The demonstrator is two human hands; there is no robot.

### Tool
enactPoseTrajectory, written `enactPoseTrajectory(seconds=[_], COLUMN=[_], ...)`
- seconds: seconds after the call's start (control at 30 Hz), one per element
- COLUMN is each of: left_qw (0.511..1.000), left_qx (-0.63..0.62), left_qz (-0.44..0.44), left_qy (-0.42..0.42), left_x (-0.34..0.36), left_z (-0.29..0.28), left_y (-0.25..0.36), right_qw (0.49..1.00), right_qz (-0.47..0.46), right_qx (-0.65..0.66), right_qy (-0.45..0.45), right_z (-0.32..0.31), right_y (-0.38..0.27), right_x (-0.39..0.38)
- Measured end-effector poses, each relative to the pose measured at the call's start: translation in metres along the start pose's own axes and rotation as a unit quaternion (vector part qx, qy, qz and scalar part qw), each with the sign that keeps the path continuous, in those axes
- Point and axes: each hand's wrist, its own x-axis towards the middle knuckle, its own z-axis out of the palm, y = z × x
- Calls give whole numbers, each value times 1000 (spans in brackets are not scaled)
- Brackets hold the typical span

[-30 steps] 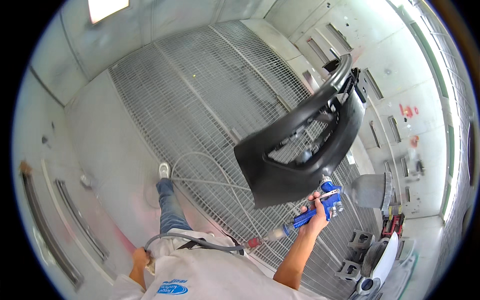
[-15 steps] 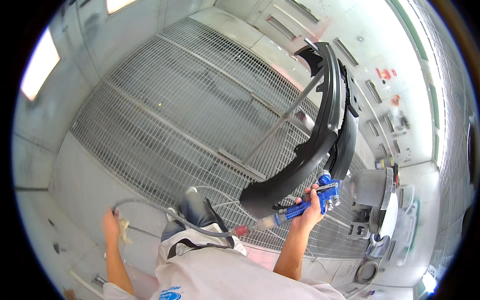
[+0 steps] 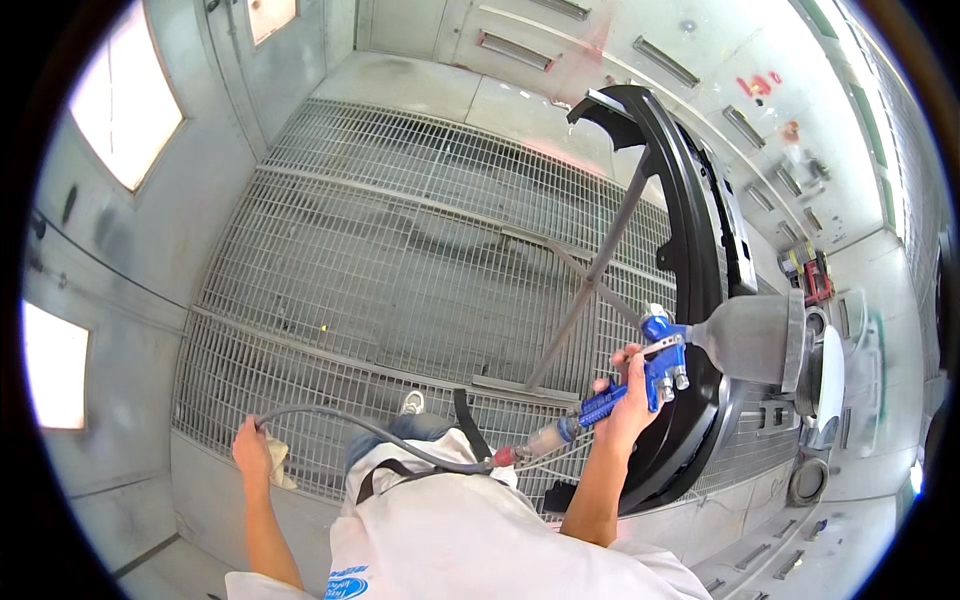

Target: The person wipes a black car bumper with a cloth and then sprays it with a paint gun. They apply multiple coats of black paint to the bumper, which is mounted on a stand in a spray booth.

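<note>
My right hand (image 3: pixel 627 408) is wrapped round the handle of a blue spray gun (image 3: pixel 668 358), fingers at its trigger. A large greyish cup (image 3: pixel 750 338) sticks out from the gun to the right. At the handle's end sit a clear cylinder (image 3: pixel 546 440) and a red coupling (image 3: pixel 503 457), joined to a grey air hose (image 3: pixel 345 411). Low on the left, my left hand (image 3: pixel 253 452) grips this hose, with a pale yellowish cloth (image 3: pixel 280 466) hanging by it. Behind the gun stands a black car bumper (image 3: pixel 682 215), partly hidden by the gun and my right arm.
A metal stand (image 3: pixel 606 255) reaches to the bumper over the grated floor (image 3: pixel 370 270). Along the right wall are a tin (image 3: pixel 797 259), a red object (image 3: pixel 819 280) and a round duct-like ring (image 3: pixel 808 482). Lit panels (image 3: pixel 127 95) are set in the left wall.
My view has shifted, and the bumper's lower part now lies behind my right arm. The gun is tilted a little differently. Both hands keep their holds.
</note>
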Motion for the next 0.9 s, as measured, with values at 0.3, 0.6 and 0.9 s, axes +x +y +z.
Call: enactPoseTrajectory(seconds=[0.3, 0.6, 0.9], left_qw=[991, 944, 925], left_qx=[-28, 16, -3], left_qz=[86, 219, 303], left_qy=[-101, -246, -228], left_x=[221, 433, 633], left_z=[50, 50, 25], left_y=[84, 216, 368], right_qw=[998, 988, 978], right_qz=[-24, -27, 17], right_qx=[-37, -111, -161], right_qy=[36, 100, 131], right_z=[160, 284, 371], right_y=[28, 61, 96], right_x=[138, 265, 374])
